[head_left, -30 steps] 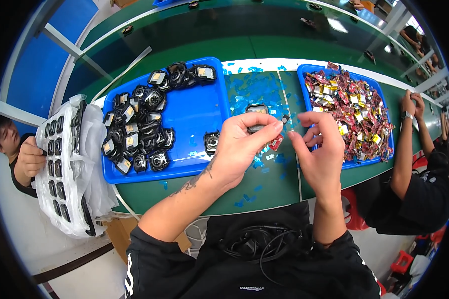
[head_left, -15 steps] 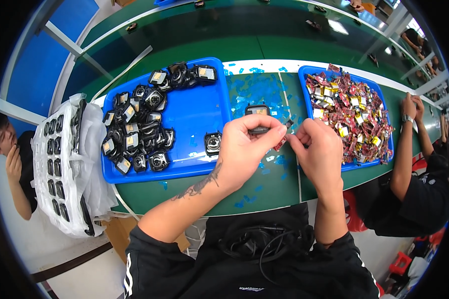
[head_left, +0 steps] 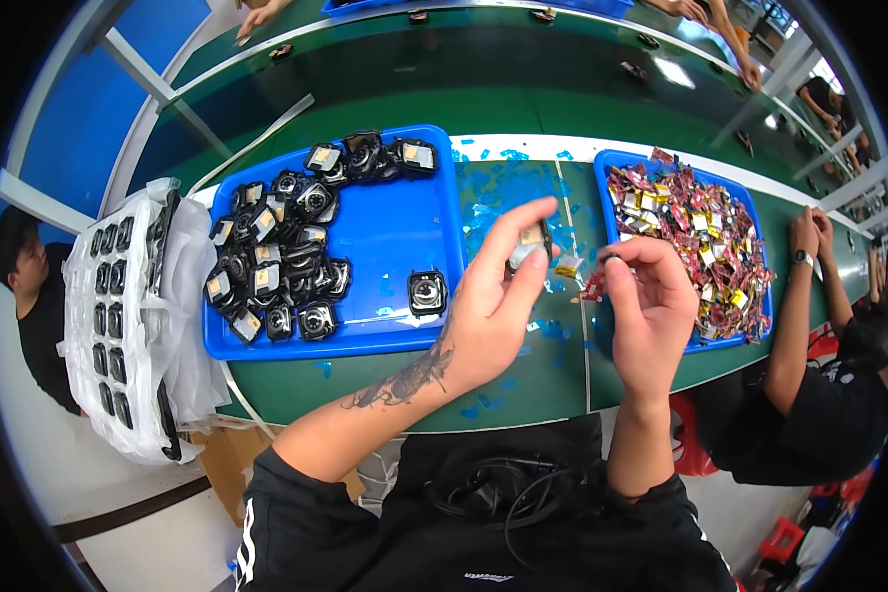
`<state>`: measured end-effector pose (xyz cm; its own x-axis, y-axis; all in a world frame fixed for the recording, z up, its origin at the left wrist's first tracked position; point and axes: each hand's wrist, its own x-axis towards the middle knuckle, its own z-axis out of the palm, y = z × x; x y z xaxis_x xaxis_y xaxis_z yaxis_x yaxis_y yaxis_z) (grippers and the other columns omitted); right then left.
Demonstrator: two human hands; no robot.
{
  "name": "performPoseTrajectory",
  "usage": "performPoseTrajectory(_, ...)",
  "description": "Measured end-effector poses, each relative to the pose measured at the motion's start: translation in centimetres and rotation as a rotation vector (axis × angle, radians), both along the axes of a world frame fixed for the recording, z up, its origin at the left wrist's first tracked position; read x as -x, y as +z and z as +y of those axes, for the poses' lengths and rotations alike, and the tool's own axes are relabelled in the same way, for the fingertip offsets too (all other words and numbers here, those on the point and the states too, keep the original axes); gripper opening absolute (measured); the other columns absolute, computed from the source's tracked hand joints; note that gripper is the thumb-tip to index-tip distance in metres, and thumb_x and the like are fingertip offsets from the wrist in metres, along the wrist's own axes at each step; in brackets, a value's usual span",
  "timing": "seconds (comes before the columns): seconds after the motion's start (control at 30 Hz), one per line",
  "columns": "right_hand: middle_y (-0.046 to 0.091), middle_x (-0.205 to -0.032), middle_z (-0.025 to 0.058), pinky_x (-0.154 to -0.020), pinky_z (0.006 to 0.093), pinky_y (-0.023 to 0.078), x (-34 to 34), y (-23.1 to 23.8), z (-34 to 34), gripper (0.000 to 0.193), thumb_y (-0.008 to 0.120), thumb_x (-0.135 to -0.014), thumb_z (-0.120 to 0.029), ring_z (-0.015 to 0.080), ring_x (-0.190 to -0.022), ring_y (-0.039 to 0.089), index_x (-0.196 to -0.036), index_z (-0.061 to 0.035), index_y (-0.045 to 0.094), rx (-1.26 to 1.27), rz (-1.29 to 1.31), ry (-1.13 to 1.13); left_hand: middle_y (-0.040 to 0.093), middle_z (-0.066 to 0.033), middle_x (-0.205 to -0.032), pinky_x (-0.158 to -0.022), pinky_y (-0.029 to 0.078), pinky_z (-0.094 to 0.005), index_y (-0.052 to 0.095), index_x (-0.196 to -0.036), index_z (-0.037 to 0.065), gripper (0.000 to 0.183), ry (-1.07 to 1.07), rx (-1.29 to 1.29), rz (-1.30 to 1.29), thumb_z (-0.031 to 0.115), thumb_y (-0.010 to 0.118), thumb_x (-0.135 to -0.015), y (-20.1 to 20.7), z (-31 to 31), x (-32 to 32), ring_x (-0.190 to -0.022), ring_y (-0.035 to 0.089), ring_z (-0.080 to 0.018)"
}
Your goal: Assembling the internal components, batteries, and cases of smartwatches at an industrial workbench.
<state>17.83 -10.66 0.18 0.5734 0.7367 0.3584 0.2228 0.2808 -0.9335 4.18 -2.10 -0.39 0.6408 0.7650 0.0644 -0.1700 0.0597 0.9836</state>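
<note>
My left hand [head_left: 493, 316] is curled round a black watch case [head_left: 531, 245] with a pale, gold-toned inside, its thumb and index finger on either side of it. Just right of it, my right hand [head_left: 653, 306] pinches a small red circuit board [head_left: 592, 287] between thumb and index finger. A silver and yellow piece [head_left: 567, 266] sits beside the board, toward the watch case; whether the two are joined I cannot tell. A tiny dark part shows at the right fingertips. One lone watch case [head_left: 427, 293] lies in the blue tray [head_left: 385, 237], near my left wrist.
Several black watch cases [head_left: 291, 232] pile up in that tray's left and back. To the right, another blue tray [head_left: 605, 187] brims with red boards. Blue film scraps [head_left: 493, 187] litter the green table. White-wrapped stacked trays [head_left: 118, 326] stand at left. Other people work around.
My hands have moved apart. The left hand now has the watch case between thumb and fingers, and the right has drawn the red board away to the right.
</note>
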Motion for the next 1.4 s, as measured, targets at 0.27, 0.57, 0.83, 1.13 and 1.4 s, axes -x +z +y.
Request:
performPoseTrajectory(0.27, 0.065, -0.082, 0.0033, -0.056, 0.0201, 0.041, 0.0, 0.7, 0.1, 0.016, 0.068, -0.083, 0.003, 0.0045, -0.064, 0.054, -0.099, 0.0011, 0.068, 0.168, -0.204, 0.124, 0.058, -0.0132, -0.122, -0.072, 0.044, -0.0222, 0.019, -0.152, 0.006, 0.056, 0.093, -0.031, -0.197, 0.004, 0.039, -0.099, -0.9, -0.1, -0.5, -0.081, 0.049, -0.0081)
performPoseTrajectory(0.57, 0.064, -0.076, -0.0011, -0.050, 0.0184, 0.033, 0.4, 1.4, 1.3, 0.009, 0.069, -0.082, 0.004, 0.0015, -0.060, 0.045, -0.090, -0.0003, 0.067, 0.243, -0.196, 0.083, 0.058, -0.0106, -0.118, -0.091, 0.054, -0.0318, 0.046, -0.134, -0.001, 0.035, -0.102, 0.158, -0.198, 0.006, 0.048, -0.099, -0.1, 0.4, 0.1, -0.107, 0.060, -0.0168)
performPoseTrajectory(0.83, 0.063, -0.075, -0.0021, -0.050, 0.0181, 0.032, 0.5, 1.7, 0.9, 0.010, 0.070, -0.081, 0.004, 0.0013, -0.059, 0.043, -0.090, -0.0003, 0.067, 0.209, -0.209, 0.037, 0.060, -0.0133, -0.121, -0.096, 0.053, -0.0339, 0.048, -0.134, -0.004, 0.036, -0.127, 0.205, -0.257, 0.003, 0.049, -0.098, -0.4, 0.2, 0.0, -0.111, 0.060, -0.0177)
performPoseTrajectory(1.13, 0.060, -0.073, -0.0028, -0.052, 0.0169, 0.035, 0.8, 1.9, 0.9, 0.010, 0.070, -0.081, 0.006, 0.0008, -0.059, 0.048, -0.088, 0.0013, 0.068, 0.198, -0.357, -0.019, 0.059, -0.0142, -0.128, -0.097, 0.052, -0.0331, 0.045, -0.137, -0.006, 0.039, -0.171, 0.126, -0.153, 0.001, 0.047, -0.099, -0.5, 0.3, 0.1, -0.113, 0.060, -0.0187)
performPoseTrajectory(1.4, 0.065, -0.075, 0.0053, -0.050, 0.0242, 0.041, 0.6, 2.2, 0.9, 0.012, 0.073, -0.076, 0.004, 0.0106, -0.054, 0.050, -0.086, -0.0020, 0.069, 0.172, -0.462, -0.029, 0.057, -0.0152, -0.129, -0.098, 0.052, -0.0350, 0.045, -0.138, -0.006, 0.040, -0.182, 0.089, -0.141, 0.001, 0.047, -0.099, -0.5, 0.2, 0.1, -0.115, 0.059, -0.0198)
